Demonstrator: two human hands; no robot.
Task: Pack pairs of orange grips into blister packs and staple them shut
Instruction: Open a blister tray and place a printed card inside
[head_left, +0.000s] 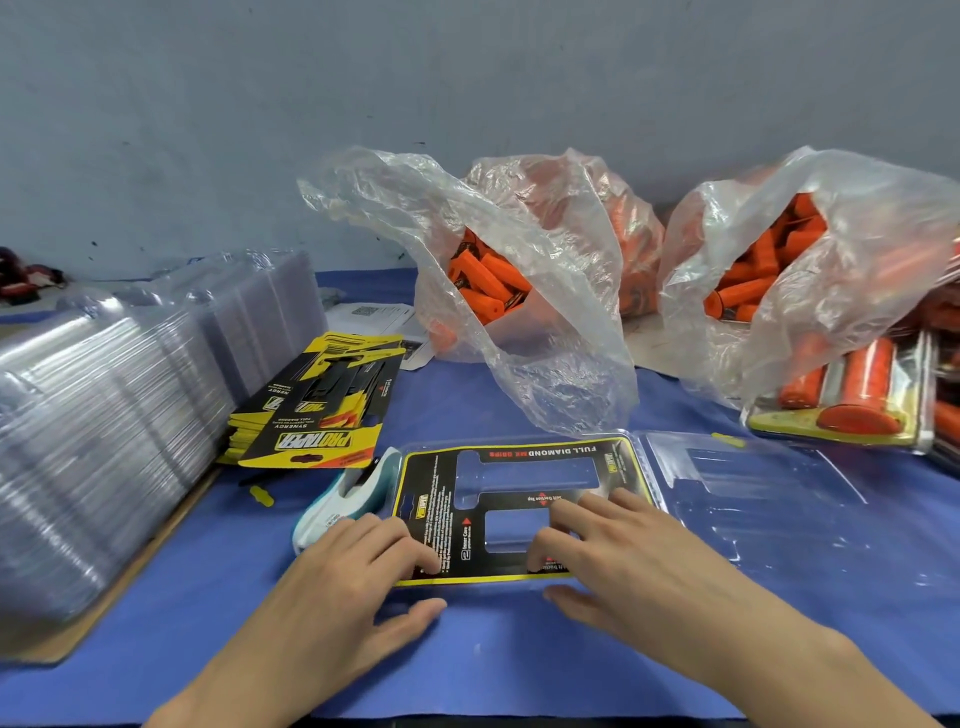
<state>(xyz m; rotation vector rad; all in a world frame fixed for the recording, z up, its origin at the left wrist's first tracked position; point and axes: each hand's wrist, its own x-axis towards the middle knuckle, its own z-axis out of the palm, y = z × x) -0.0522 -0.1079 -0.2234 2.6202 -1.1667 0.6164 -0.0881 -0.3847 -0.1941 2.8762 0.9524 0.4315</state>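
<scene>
Pressing: both hands lay on the printed card (519, 467) seated in one half of the open blister pack (483, 590), which is the landmark for every place below.
Left hand (363, 566): fingers loosely bent, tips pushing down on the card's near left corner; thumb on the cloth at the pack's near edge; nothing held.
Right hand (613, 556): fingers spread and nearly straight, tips on the card beside its cut-out windows; thumb at the pack's near edge; nothing held.
Card: black with a yellow border, lying flat in the pack with its print upside down to the person.
Clear lid half (769, 493): folded out flat to the right of the card half, joined to it along one edge.
Stapler (337, 499): white and teal, touching the pack's left edge, just beyond the left hand.
Loose cards (322, 410): a fanned yellow-and-black pile, beyond the pack and to its left.
Empty blister packs (104, 415): a long nested stack, well to the left of the pack.
Orange grips (485, 288): none in the pack; they were heaped in a clear plastic bag (550, 364) just beyond it.
Second bag (841, 249): more grips, beyond the pack and to its right.
Filled packs (852, 395): each with grips inside, lying to the right, beyond the lid half.
Blue cloth (519, 665): spread under the pack and all the rest.
</scene>
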